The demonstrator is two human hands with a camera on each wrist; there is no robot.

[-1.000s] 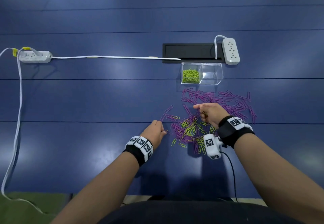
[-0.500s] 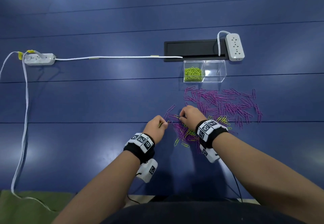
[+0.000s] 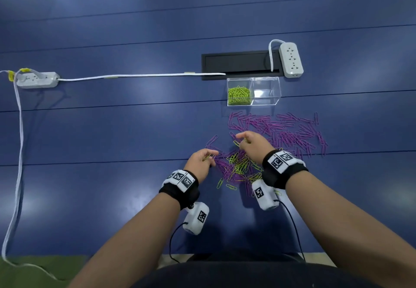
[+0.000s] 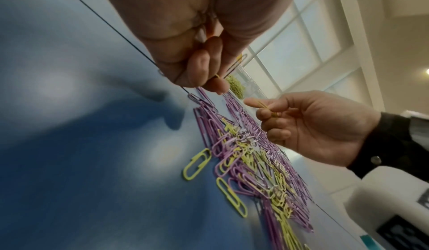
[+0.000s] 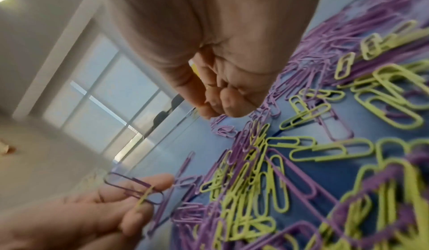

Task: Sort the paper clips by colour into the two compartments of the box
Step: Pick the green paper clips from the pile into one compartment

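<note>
A clear two-compartment box (image 3: 278, 98) stands beyond the clips; its left compartment holds yellow-green clips (image 3: 238, 95), and its right one looks empty. Purple clips (image 3: 281, 130) lie spread in front of it. A mixed purple and yellow pile (image 3: 238, 163) lies between my hands. My left hand (image 3: 210, 157) is at the pile's left edge and pinches a purple clip (image 5: 130, 186) together with a yellow one (image 5: 145, 196). My right hand (image 3: 242, 141) hovers over the pile's far side, its curled fingers pinching a yellow clip (image 4: 263, 106).
A black cable tray (image 3: 238, 63) is set into the blue table behind the box, with a white power strip (image 3: 290, 59) beside it. A second power strip (image 3: 37, 80) lies far left, and its cable runs towards the front edge. Two yellow clips (image 3: 225, 185) lie loose nearer to me.
My right hand has moved left from the purple spread to the mixed pile and now pinches a yellow clip. My left hand has picked up clips at the pile's left edge.
</note>
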